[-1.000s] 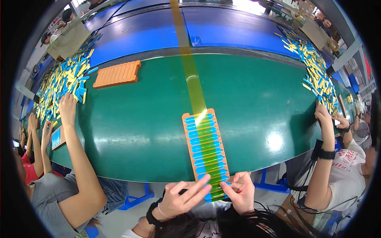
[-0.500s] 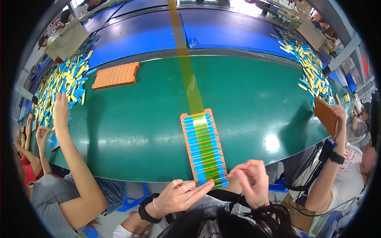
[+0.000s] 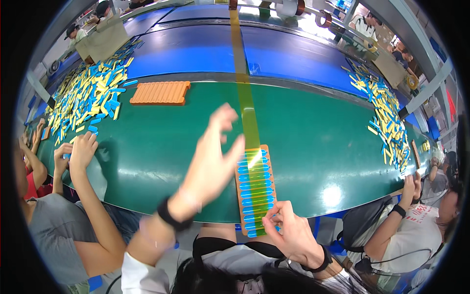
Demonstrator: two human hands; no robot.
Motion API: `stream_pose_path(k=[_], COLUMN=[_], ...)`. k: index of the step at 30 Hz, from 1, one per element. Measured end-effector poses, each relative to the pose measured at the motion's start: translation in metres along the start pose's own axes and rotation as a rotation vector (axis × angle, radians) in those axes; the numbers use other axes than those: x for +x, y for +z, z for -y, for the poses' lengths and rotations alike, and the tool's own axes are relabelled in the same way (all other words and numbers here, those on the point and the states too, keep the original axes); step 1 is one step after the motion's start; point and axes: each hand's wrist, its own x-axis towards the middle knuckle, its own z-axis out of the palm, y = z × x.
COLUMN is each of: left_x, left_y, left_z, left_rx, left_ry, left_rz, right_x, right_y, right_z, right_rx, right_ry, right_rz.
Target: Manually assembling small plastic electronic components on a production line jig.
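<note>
An orange ribbed tray [image 3: 272,186] lies lengthwise at the table's near edge, with blue pieces [image 3: 247,186] with rounded ends set crosswise in its grooves. A translucent yellow tape [image 3: 250,122] runs down from the far side over the middle of these pieces. My left hand [image 3: 208,164], somewhat smeared by motion, hovers left of the tape near the tray's far end, fingers apart and holding nothing. My right hand [image 3: 291,230] is at the tray's near right corner, thumb and fingertips pinched beside the tape. What lies between those fingertips is hidden.
Another orange ribbed tray [image 3: 159,93] lies on the green table [image 3: 313,132] at the far left. Heaps of blue and yellow pieces [image 3: 90,95] lie left and right [image 3: 389,117]. Co-workers' hands [image 3: 83,152] work at both sides. Blue panels [image 3: 293,54] stretch beyond the table.
My left hand has left the tray's near end and moved up toward its far end, opening. My right hand has come left onto the near right corner. The view has shifted slightly.
</note>
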Motion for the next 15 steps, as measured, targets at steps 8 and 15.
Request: stream_pose_path(k=[8,15], left_x=[0.096,0.09], left_y=[0.003,0.021], left_z=[0.067,0.061], left_rx=[-0.682,-0.324], left_ry=[-0.631,-0.283], left_rz=[0.192,0.05], right_x=[0.007,0.047], right_y=[0.003,-0.006], right_z=[0.011,0.022], right_rx=[-0.064,-0.194], right_ry=[-0.101,-0.069], right_rz=[0.033,0.0])
